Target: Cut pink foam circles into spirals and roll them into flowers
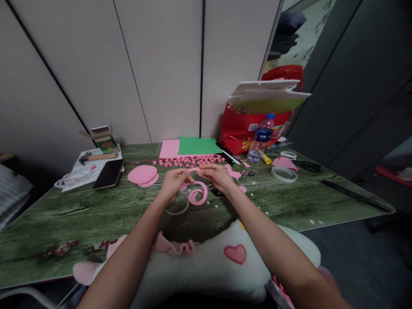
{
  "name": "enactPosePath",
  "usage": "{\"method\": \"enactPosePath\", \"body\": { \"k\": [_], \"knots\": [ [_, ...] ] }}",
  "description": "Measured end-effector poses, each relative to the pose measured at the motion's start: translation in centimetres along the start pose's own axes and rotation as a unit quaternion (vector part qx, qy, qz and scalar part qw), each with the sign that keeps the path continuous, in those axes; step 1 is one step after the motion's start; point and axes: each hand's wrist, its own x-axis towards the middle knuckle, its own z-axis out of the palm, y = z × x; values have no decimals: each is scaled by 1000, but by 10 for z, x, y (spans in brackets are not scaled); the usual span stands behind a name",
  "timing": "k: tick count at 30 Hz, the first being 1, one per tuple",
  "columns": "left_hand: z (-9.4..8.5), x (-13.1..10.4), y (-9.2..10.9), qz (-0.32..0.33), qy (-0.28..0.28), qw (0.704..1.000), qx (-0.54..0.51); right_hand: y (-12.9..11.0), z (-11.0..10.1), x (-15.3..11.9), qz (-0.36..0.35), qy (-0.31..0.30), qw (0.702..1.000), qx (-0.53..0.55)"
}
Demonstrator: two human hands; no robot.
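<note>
My left hand (176, 180) and my right hand (216, 175) meet over the middle of the table, both with fingers closed on a pink paper spiral strip (202, 198). Its upper end stretches between my fingertips, while the curled part hangs below. Just under my left hand lies a clear roll of tape (177, 212). Beyond my hands are rows of small pink rolled paper roses (180, 163). Left of my left hand, pink paper circles (141, 174) lie stacked. A dark object partly shows beneath my right hand; I cannot make out its kind.
Pink and green sheets (199, 146) lie at the back. A red bag (233, 128) and water bottle (261, 139) stand at the right, near a tape roll (284, 174) and scissors (305, 165). A phone (109, 174) and hammer (99, 157) lie left. A plush toy (206, 270) covers my lap.
</note>
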Motion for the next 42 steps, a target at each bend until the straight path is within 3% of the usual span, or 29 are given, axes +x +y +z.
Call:
{"method": "enactPosePath", "body": {
  "k": [25, 42],
  "knots": [
    [0, 1, 1, 3, 12, 1000, -14, -1, 2, -4, 9, -34, 999, -7],
    [-1, 3, -2, 2, 12, 999, -30, -2, 2, -4, 7, -17, 1000, -1]
  ]
}}
